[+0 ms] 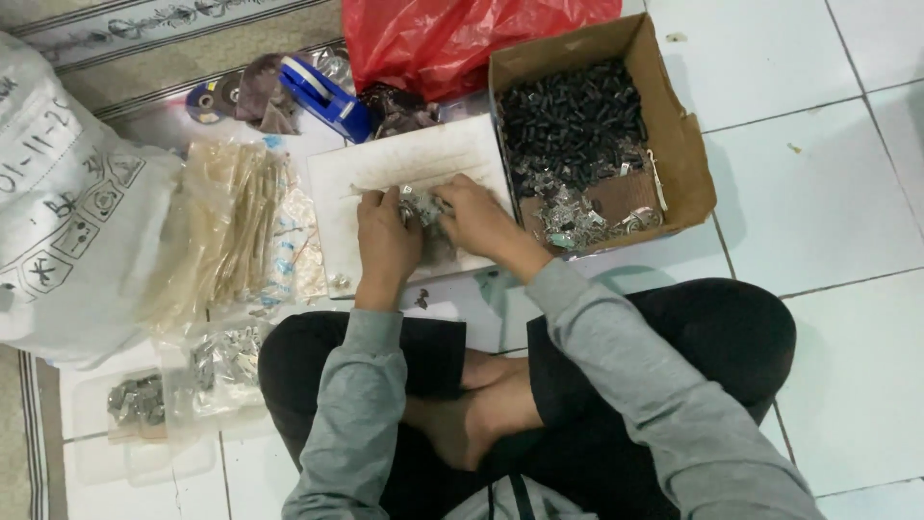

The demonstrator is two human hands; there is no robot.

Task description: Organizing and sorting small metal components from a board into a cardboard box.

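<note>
- Left hand (pixel 387 234) curled, knuckles up, fingers closed together.
- Right hand (pixel 478 220) just beside it, fingertips pinching.
- Grey-sleeved forearms angle in from the lap.

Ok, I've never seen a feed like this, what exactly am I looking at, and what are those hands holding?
There is one picture, from a camera on a person's head, looking down. No machine: the person sits cross-legged on a tiled floor. The left hand and right hand together hold a small cluster of shiny metal pieces over a white board. Beside it sits a cardboard box of small dark and silver parts. To the left lie clear plastic bags and a big white sack; behind, a red plastic bag.
</note>
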